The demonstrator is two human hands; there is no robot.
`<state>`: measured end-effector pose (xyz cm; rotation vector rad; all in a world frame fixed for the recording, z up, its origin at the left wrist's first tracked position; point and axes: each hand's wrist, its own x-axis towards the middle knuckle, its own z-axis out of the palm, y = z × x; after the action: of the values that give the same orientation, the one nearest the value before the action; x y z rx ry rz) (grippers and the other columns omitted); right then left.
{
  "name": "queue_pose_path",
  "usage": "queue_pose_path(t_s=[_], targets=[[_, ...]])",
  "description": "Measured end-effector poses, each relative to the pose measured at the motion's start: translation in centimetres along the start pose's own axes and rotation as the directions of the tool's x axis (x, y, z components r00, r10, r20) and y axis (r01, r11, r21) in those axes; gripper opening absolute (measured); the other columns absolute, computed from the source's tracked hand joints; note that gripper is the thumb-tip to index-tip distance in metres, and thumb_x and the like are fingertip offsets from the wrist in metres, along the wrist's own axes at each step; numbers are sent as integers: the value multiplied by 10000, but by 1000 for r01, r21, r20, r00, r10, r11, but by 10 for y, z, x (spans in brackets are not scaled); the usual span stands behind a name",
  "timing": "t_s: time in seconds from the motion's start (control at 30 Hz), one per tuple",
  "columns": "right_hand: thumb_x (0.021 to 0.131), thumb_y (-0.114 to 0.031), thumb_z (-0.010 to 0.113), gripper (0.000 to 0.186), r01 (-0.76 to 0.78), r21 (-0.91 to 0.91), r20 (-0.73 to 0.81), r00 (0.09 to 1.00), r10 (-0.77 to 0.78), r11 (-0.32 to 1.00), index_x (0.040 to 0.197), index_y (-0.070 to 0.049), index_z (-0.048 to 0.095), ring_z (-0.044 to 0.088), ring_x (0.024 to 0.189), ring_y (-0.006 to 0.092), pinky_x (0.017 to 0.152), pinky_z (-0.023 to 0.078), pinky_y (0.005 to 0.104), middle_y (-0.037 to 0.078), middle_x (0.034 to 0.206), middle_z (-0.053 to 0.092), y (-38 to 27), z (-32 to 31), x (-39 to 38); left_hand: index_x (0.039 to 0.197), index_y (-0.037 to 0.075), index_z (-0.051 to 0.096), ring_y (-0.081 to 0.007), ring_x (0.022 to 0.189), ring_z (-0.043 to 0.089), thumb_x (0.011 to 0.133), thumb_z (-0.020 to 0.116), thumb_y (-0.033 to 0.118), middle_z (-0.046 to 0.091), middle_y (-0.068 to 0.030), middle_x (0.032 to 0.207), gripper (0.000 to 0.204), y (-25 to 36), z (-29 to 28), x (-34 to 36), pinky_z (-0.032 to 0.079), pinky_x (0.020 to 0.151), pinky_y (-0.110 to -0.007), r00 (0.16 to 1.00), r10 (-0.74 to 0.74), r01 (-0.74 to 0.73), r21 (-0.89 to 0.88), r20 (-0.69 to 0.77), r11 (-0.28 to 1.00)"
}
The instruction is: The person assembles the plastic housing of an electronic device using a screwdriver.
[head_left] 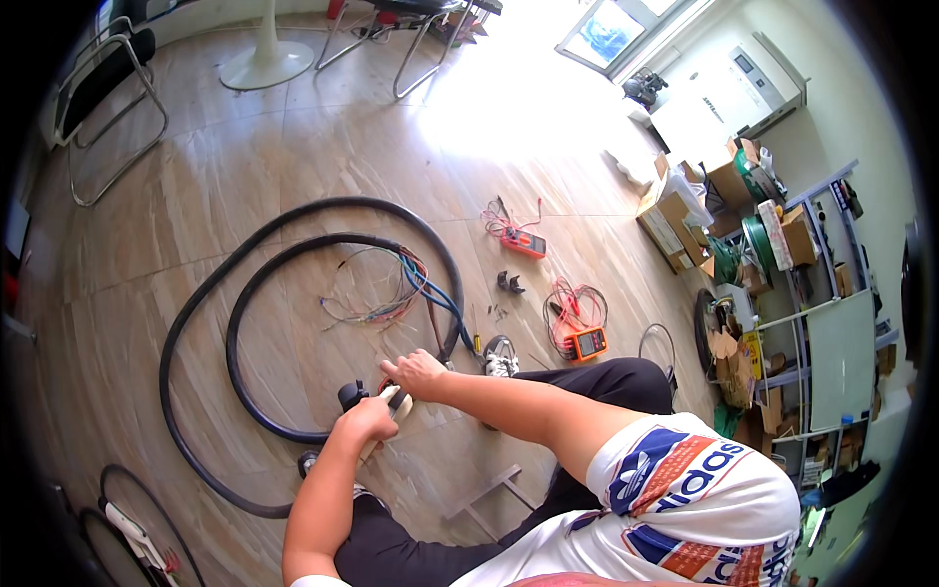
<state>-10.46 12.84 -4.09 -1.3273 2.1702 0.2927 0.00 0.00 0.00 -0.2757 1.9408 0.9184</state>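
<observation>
A white and black plug handle (397, 399), like that of a charging cable, is gripped by my left hand (369, 421) low over the floor between my feet. Its black round end (352, 394) sticks out to the left. My right hand (418, 374) is closed at the upper side of the handle, with the fingertips pinched; what lies in them is hidden. A thick black cable (242, 233) loops on the floor around the left side. Thin coloured wires (396, 308) and blue leads (442, 295) fan out inside the loop.
A red multimeter (524, 243), an orange meter (587, 343) with leads, black clip pieces (510, 283), small screws and a yellow screwdriver (477, 343) lie ahead. Shelves with boxes (675, 230) stand right, chairs (122, 93) far left. Another white plug (132, 533) lies lower left.
</observation>
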Motion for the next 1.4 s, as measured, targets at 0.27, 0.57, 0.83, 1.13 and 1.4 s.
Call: queue_pose_path(t_s=[0.27, 0.57, 0.83, 1.13, 1.4], targets=[[877, -165, 557, 293, 96, -113, -243, 962, -121, 989, 1157, -102, 498, 631, 927, 286, 763, 492, 386, 97, 987, 604, 10, 19, 4, 1046, -85, 651, -284, 778, 725, 730, 545, 57, 720, -196, 835, 362, -3, -3, 6, 569, 768, -374, 1000, -9, 9, 6, -1, 1000], [863, -172, 574, 270, 106, -39, -330, 937, -113, 994, 1106, -74, 512, 634, 890, 291, 747, 515, 389, 110, 969, 585, 9, 28, 8, 1027, -80, 659, -282, 789, 727, 733, 546, 65, 722, -191, 831, 346, 2, -2, 7, 568, 784, -371, 999, 31, -30, 49, -25, 998], [878, -202, 600, 234, -86, 137, -156, 982, 108, 987, 1017, -17, 565, 705, 844, 340, 693, 565, 419, 200, 895, 695, 8, 27, 18, 1091, -100, 633, -281, 800, 726, 729, 561, 78, 715, -215, 898, 410, 3, -5, 0, 565, 794, -378, 1000, 17, -17, -2, -8, 1000], [819, -86, 640, 389, 81, 62, -81, 994, -76, 995, 1171, -36, 485, 685, 875, 378, 728, 563, 424, 218, 1012, 632, 9, 17, 24, 1094, -97, 636, -284, 791, 726, 726, 560, 70, 715, -213, 890, 411, 2, -7, -2, 570, 767, -388, 1000, -21, 21, 1, -6, 1000], [874, -160, 559, 186, 3, 27, -112, 994, 0, 1000, 1010, -47, 614, 699, 819, 346, 684, 564, 444, 201, 971, 656, 11, 23, 22, 1042, -90, 658, -280, 805, 727, 735, 558, 84, 719, -207, 871, 367, -2, -6, 4, 567, 788, -377, 1000, -14, 14, 10, 3, 1000]])
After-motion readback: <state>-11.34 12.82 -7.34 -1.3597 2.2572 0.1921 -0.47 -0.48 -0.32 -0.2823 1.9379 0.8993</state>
